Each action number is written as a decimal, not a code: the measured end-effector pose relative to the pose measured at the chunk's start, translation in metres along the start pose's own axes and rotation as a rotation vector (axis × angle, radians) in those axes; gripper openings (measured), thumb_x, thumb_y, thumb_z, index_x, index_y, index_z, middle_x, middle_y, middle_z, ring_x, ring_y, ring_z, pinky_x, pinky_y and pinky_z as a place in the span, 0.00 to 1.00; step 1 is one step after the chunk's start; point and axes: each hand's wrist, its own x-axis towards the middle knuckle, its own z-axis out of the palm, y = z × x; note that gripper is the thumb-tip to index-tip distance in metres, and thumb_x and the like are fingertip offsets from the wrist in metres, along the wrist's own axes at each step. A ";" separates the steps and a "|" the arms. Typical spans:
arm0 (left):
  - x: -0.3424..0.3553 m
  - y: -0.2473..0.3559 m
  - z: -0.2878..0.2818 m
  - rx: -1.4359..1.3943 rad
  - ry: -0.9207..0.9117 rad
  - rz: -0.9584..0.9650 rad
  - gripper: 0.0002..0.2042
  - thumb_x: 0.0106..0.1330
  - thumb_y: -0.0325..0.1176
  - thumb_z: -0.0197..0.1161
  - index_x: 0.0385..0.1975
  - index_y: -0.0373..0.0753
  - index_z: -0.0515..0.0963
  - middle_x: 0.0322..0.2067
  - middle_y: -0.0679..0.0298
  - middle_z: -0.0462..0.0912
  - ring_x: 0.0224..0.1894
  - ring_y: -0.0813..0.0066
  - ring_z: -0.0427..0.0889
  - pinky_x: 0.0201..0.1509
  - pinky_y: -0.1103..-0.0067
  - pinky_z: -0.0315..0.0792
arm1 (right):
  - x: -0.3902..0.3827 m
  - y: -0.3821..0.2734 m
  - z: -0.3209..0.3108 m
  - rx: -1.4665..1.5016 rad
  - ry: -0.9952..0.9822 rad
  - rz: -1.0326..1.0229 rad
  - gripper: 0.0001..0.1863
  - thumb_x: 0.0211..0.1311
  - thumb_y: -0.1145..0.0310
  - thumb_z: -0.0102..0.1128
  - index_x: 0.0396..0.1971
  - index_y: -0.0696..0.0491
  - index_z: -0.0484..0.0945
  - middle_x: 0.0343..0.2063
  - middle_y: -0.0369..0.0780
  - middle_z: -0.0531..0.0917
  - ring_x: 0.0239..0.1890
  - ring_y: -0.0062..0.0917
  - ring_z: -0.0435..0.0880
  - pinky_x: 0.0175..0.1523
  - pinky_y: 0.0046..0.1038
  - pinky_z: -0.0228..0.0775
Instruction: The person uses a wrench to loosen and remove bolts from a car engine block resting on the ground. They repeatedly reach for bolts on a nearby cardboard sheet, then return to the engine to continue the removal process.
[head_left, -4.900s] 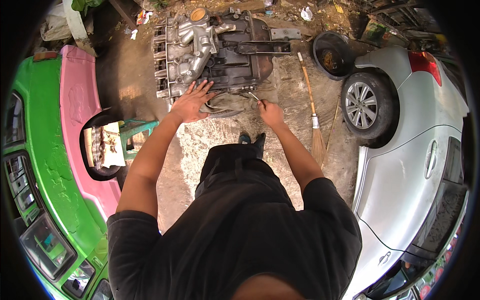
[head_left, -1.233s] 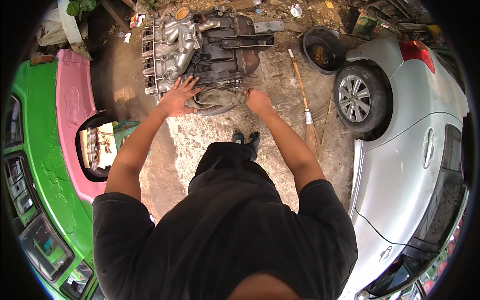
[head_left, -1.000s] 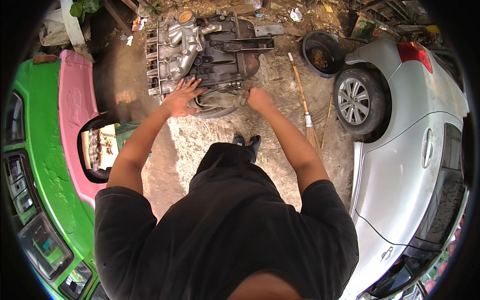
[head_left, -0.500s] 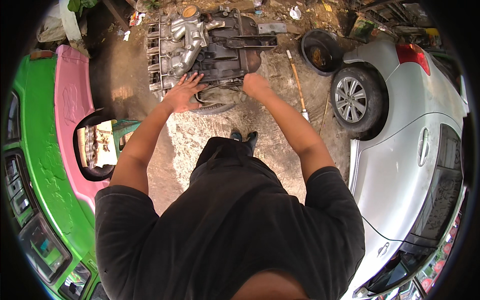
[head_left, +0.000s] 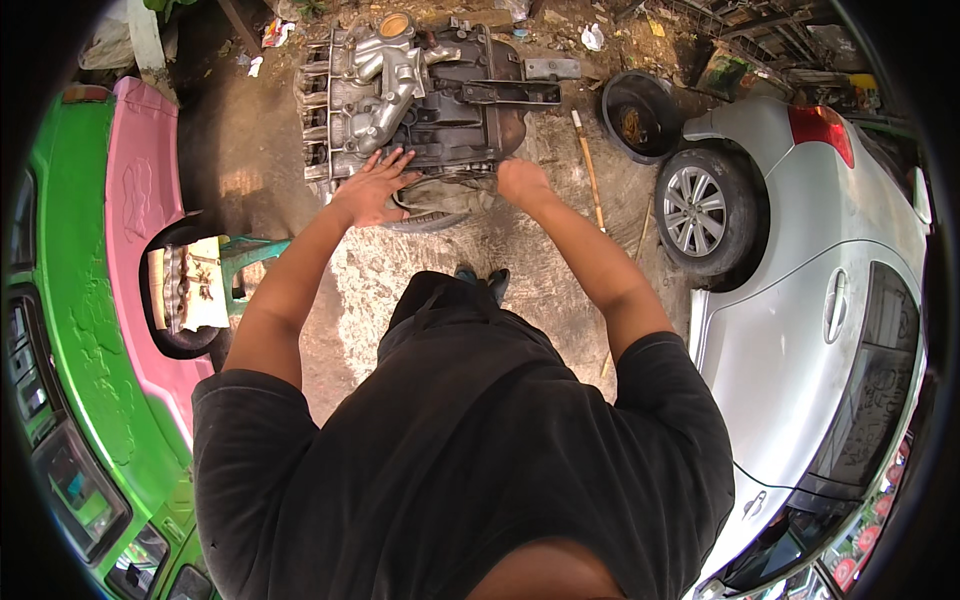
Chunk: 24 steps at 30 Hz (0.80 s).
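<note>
A grimy engine block (head_left: 455, 130) with a silvery cast-metal part (head_left: 385, 112) on its left side lies in front of me. A tire (head_left: 430, 222) shows partly beneath its near edge, with a grey cloth-like piece (head_left: 445, 195) against it. My left hand (head_left: 374, 190) rests open at the near edge of the engine, fingers spread over it. At the engine's near right corner my right hand (head_left: 523, 183) is closed in a fist. Whatever it grips, if anything, is hidden behind the knuckles.
A green and pink vehicle (head_left: 90, 330) stands to the left, a silver car (head_left: 790, 330) to the right. Beside the engine are a black tub (head_left: 640, 115) and a long wooden handle (head_left: 588, 165) on the floor. A green stool (head_left: 240, 265) holds a metal part at left.
The whole view has shifted slightly. Both hands keep about the same places on the engine, the left still spread and the right still closed.
</note>
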 end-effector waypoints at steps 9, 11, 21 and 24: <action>0.000 0.000 -0.001 -0.021 0.020 0.010 0.40 0.61 0.58 0.59 0.72 0.49 0.57 0.76 0.59 0.42 0.78 0.63 0.37 0.79 0.62 0.32 | 0.001 0.028 0.036 0.121 0.183 -0.075 0.18 0.72 0.58 0.47 0.36 0.57 0.80 0.32 0.49 0.86 0.36 0.45 0.86 0.43 0.43 0.78; 0.000 0.001 -0.001 -0.026 0.012 0.005 0.40 0.61 0.57 0.60 0.72 0.49 0.57 0.76 0.59 0.42 0.78 0.63 0.37 0.79 0.63 0.32 | -0.002 0.029 0.047 0.154 0.196 -0.053 0.20 0.73 0.55 0.46 0.35 0.56 0.79 0.32 0.49 0.86 0.35 0.46 0.85 0.41 0.44 0.77; 0.017 0.020 0.011 -0.192 0.211 -0.139 0.42 0.61 0.50 0.63 0.74 0.47 0.51 0.76 0.59 0.43 0.78 0.61 0.39 0.79 0.62 0.36 | -0.012 -0.004 0.115 0.528 0.195 0.257 0.18 0.73 0.55 0.46 0.42 0.54 0.79 0.32 0.51 0.85 0.37 0.49 0.85 0.41 0.47 0.77; 0.041 0.041 0.022 -0.210 0.302 -0.077 0.41 0.62 0.48 0.63 0.74 0.48 0.51 0.76 0.59 0.45 0.78 0.60 0.39 0.79 0.62 0.35 | -0.026 -0.007 0.117 0.575 0.176 0.270 0.19 0.72 0.54 0.46 0.42 0.53 0.80 0.32 0.52 0.85 0.37 0.50 0.84 0.41 0.48 0.76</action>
